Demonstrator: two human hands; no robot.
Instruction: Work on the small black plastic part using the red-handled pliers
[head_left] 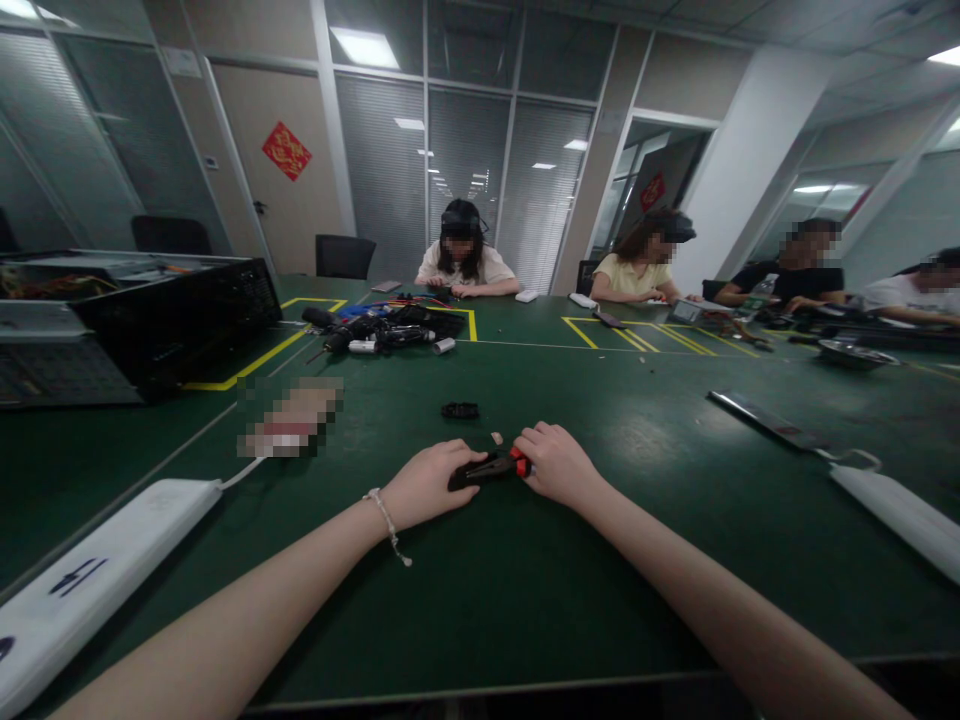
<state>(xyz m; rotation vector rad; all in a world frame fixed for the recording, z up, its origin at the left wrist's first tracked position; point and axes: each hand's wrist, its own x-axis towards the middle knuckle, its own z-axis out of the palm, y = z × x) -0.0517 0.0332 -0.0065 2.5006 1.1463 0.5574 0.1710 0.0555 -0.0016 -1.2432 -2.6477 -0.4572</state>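
Observation:
My right hand [559,465] is closed around the red and black handles of a pair of pliers [495,466], whose dark jaws point left. My left hand [431,485] grips a small black part [463,474] between thumb and fingers, and the jaws reach onto it. What exactly this part is, I cannot make out. Beyond my hands a second small black piece [460,410] lies on the green table [600,590]. A tiny pale scrap [496,438] rests just past the pliers.
An opened computer case [187,320] stands at the left. Several cables and black parts [390,330] are heaped at the back. White power banks [112,570] lie on both sides, each cabled to a device; the right one holds a phone [765,420]. Several people sit across the table.

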